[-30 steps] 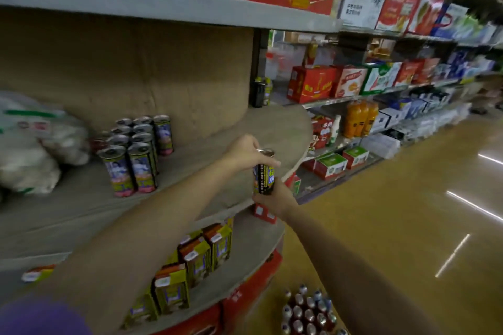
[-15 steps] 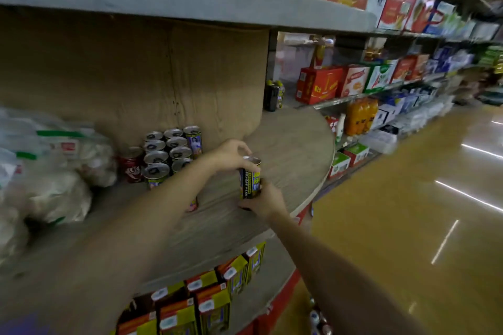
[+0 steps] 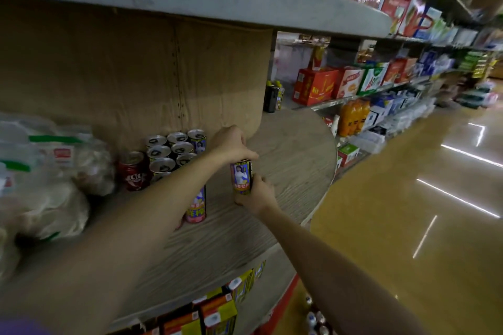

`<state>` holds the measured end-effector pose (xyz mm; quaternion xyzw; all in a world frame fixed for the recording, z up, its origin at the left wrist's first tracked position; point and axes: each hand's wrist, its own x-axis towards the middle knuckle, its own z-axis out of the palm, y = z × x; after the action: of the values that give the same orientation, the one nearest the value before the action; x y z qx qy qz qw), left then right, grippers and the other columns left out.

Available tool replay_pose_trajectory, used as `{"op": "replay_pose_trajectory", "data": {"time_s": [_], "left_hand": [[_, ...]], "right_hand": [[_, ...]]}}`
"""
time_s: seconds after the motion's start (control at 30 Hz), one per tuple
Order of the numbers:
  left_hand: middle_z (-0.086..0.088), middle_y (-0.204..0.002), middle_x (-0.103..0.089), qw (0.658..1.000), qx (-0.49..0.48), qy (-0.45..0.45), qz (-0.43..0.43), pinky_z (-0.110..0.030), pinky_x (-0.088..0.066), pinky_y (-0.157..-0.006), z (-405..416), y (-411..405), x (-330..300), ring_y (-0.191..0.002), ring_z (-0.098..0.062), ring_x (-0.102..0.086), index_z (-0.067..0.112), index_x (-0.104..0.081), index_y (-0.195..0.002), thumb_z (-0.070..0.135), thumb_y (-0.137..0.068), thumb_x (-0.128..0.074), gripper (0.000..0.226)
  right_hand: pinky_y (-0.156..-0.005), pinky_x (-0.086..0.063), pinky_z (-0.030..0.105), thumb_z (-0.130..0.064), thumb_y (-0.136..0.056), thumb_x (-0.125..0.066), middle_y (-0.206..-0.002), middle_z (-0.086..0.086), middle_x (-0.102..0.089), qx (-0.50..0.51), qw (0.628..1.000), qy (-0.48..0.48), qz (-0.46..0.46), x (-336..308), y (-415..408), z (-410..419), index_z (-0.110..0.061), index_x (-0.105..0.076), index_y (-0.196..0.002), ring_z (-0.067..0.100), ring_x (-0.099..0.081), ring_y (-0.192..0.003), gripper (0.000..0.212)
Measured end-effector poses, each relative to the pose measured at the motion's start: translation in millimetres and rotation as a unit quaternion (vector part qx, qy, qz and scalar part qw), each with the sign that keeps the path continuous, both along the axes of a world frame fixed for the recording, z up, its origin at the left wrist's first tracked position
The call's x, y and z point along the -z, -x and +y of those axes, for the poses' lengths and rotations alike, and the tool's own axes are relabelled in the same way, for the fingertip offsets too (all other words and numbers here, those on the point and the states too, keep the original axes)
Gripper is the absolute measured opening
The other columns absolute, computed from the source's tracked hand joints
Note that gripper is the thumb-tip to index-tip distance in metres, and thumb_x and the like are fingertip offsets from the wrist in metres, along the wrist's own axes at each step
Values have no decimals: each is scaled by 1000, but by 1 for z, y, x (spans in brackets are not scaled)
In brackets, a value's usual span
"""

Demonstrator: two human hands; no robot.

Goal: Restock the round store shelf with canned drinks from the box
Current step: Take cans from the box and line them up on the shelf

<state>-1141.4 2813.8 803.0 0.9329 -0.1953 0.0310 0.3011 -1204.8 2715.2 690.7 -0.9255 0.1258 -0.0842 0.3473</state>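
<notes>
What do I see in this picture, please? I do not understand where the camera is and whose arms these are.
The camera sits on a person's head and looks forward and down, so the two arms are that person's own. There is no machine. They stand at a round wooden shelf in a store. Both hands hold one drink can upright: the left hand grips its top, the right hand grips its lower side. I cannot tell whether it touches the shelf. To the left stand a group of cans, a red can and plastic bags. Yellow cartons are on the shelf below.
</notes>
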Motion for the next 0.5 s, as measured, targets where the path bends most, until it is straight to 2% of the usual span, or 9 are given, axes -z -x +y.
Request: {"op": "replay_pose_trajectory", "data": {"time_s": [0.17, 0.23, 0.33, 0.4, 0.43, 0.5], "left_hand": [[-11, -88, -69, 998, 21, -65, 16, -31, -39, -60, 14, -15, -11, -85, -27, -64, 4, -67, -84, 50, -62, -85, 54], [-11, -90, -70, 996, 27, -82, 35, -31, -40, -59, 23, -22, -15, -85, -26, -65, 2, -69, -88, 50, -64, -84, 55], [-7, -81, -71, 996, 23, -86, 28, -24, -44, -51, 38, -32, -19, -69, -20, -65, 7, -72, -84, 36, -67, -85, 36], [-2, -71, -66, 996, 21, -83, 16, -18, -38, -44, 47, -35, -21, -53, -12, -56, 8, -71, -82, 25, -70, -83, 23], [-2, -70, -66, 996, 20, -82, 8, -18, -37, -43, 53, -37, -21, -52, -11, -54, 8, -72, -82, 20, -72, -82, 19], [-5, -77, -70, 997, 19, -78, -5, -19, -41, -50, 64, -44, -19, -63, -13, -57, 6, -73, -84, 12, -73, -80, 15]], "right_hand": [[-83, -50, 36, -29, -70, -82, -116, 12, -65, -15, 999, -49, -16, -2, -20, 21, -10, -51, -118, 33, -61, -108, 61], [-85, -51, 35, -29, -71, -81, -116, 10, -66, -20, 997, -67, -15, -1, -28, 31, -14, -51, -122, 31, -62, -108, 61], [-85, -51, 33, -25, -73, -79, -117, 11, -66, -22, 996, -90, -15, 2, -43, 46, -12, -53, -121, 32, -62, -108, 56], [-79, -49, 30, -23, -76, -76, -115, 12, -67, -30, 994, -100, -23, 3, -55, 53, -11, -54, -120, 32, -64, -106, 51], [-76, -47, 27, -21, -79, -73, -114, 12, -67, -38, 994, -104, -20, 3, -60, 57, -11, -54, -121, 32, -63, -105, 47], [-78, -47, 30, -16, -86, -63, -115, 14, -65, -63, 993, -96, -14, 3, -72, 62, -10, -53, -122, 35, -62, -106, 38]]}}
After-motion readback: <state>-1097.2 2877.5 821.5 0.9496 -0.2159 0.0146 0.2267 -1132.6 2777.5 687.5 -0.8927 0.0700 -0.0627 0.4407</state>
